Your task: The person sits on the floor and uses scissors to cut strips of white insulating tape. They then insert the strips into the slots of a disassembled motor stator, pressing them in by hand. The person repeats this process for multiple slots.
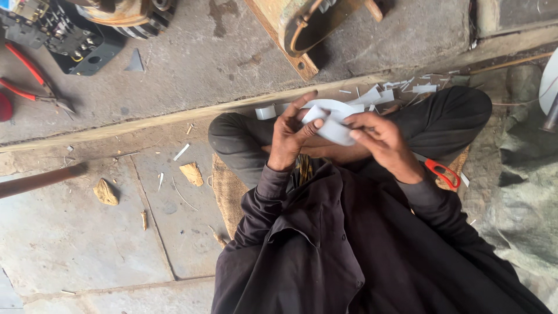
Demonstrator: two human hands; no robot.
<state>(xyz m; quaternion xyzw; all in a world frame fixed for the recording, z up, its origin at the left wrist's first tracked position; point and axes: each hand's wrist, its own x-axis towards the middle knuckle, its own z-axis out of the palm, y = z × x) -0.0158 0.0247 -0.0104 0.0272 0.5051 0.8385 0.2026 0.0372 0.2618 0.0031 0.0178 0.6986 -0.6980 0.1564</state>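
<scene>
- Hands together over the lap, both clamped on one curled white strip of stiff sheet material.
- Left hand pinching the strip's near end between thumb and fingers, index finger raised.
- Right hand gripping the strip's other side from above, fingers bent over it, touching the left hand's fingertips.
- Strip held in the air above the crossed legs in dark trousers, bent into an open loop, plain white, no print to be made out.
- Red-handled scissors lying just beside the right forearm, on a burlap mat spread under the seated person.
- White offcuts scattered on the floor just beyond the knees, narrow slivers and small rectangles; one small white roll-like piece near the left knee.
- Concrete floor to the left with a few tan wood chips and loose slivers.
- Red-handled pliers lying at the far left, well apart from the hands.
- Dark electrical part with terminals at the top left corner, beside a round rusty metal housing.
- Greenish metal frame at the top centre, on a wooden base.
</scene>
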